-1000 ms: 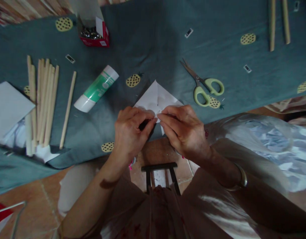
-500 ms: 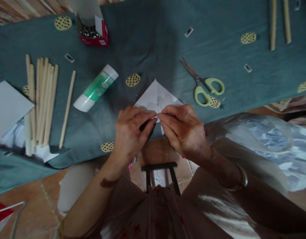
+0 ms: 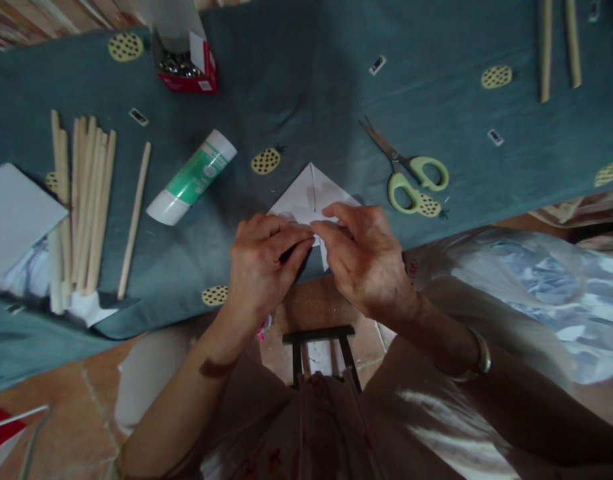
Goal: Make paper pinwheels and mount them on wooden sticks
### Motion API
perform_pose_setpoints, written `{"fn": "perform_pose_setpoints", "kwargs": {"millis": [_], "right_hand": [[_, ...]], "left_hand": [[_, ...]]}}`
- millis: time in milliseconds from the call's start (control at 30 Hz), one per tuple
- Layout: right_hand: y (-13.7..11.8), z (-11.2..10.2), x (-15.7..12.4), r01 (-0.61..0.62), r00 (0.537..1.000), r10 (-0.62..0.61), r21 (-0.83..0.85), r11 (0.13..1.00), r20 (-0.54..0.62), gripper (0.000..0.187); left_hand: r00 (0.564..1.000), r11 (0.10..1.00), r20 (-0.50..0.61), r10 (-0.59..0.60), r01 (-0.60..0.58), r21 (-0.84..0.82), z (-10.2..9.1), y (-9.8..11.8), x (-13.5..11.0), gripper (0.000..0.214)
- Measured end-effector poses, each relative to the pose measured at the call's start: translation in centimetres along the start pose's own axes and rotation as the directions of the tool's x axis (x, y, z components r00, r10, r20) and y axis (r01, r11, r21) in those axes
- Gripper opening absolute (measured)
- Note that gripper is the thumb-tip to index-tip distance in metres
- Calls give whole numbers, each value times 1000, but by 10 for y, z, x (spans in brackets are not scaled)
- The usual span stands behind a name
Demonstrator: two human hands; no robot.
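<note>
A folded white paper point(image 3: 309, 195) lies pointing away from me on the grey-green cloth point(image 3: 296, 87), near the table's front edge. My left hand point(image 3: 261, 263) pinches its near part, fingers closed, with something thin and dark under the fingers that I cannot make out. My right hand point(image 3: 361, 257) meets it from the right, fingertips pressed on the same fold at the paper's middle. The paper's near half is hidden under both hands.
A green-and-white glue bottle point(image 3: 192, 177) lies to the left, green scissors point(image 3: 411, 177) to the right. Several wooden sticks point(image 3: 84, 203) and white paper sheets point(image 3: 16, 217) sit at far left, a red box of metal pieces point(image 3: 186, 67) behind, two sticks point(image 3: 559, 43) at far right.
My right hand's fingers have curled in and shifted slightly left over the fold. The paper's raised flap now lies flatter. My left hand has stayed put.
</note>
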State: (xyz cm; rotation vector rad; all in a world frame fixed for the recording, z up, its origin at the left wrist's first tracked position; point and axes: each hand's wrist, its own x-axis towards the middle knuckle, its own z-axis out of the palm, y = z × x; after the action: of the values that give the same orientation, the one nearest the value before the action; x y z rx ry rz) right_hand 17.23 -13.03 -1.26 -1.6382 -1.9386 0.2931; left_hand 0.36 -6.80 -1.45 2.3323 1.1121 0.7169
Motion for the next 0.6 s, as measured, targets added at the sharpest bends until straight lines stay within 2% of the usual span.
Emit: {"fn": "perform_pose_setpoints", "kwargs": {"millis": [200,367,600], "right_hand": [[3,5,-4,-28,1000,28,29,999,-8,31],[3,9,-5,52,997,-54,-32,998,-53,30],[4,8,-4,89,995,-91,-49,995,-28,31]], "left_hand": [[1000,1000,3,3,-3,6,-1,1,0,15],[999,1000,-14,30,-30,7,0,2,-3,13],[996,997,-42,79,-79,5,2,1,-9,9]]}}
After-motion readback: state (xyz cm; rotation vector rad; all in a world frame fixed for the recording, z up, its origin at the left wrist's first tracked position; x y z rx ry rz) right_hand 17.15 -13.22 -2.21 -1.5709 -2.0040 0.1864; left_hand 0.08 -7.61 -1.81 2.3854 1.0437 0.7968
